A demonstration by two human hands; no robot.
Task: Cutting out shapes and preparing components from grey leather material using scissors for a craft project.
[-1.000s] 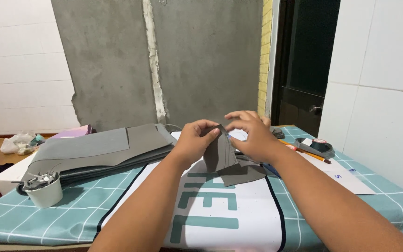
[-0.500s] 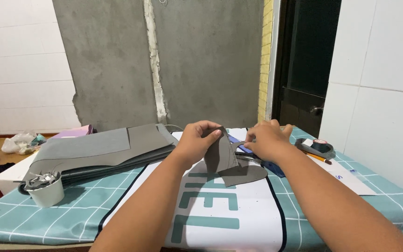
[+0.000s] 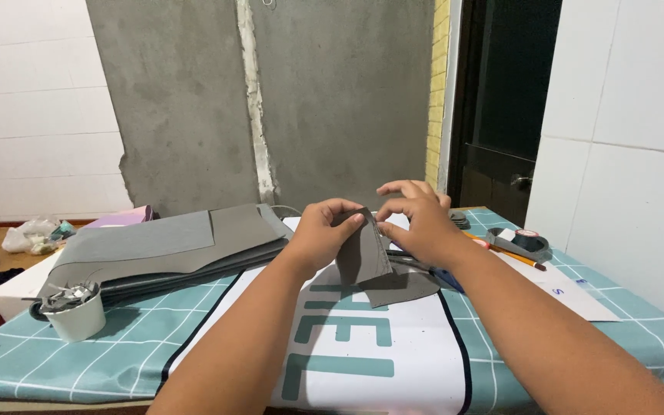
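My left hand (image 3: 324, 234) pinches the upper edge of a small grey fabric piece (image 3: 366, 257), which stands up off the table with its lower part resting on the white printed sheet (image 3: 363, 346). Close beside it, my right hand (image 3: 416, 219) hovers at the piece's top right corner, fingers curled and thumb touching or nearly touching the fabric. Both forearms reach in from the bottom of the head view.
A stack of large grey fabric sheets (image 3: 155, 250) lies to the left. A white cup of scraps (image 3: 74, 307) stands at the front left. A tape roll (image 3: 528, 242), a pencil (image 3: 509, 253) and white paper (image 3: 570, 288) lie to the right. A teal checked cloth (image 3: 117, 346) covers the table.
My right hand left the fabric piece, moved right, then came back to its top corner. The left hand kept its hold and the piece stayed upright.
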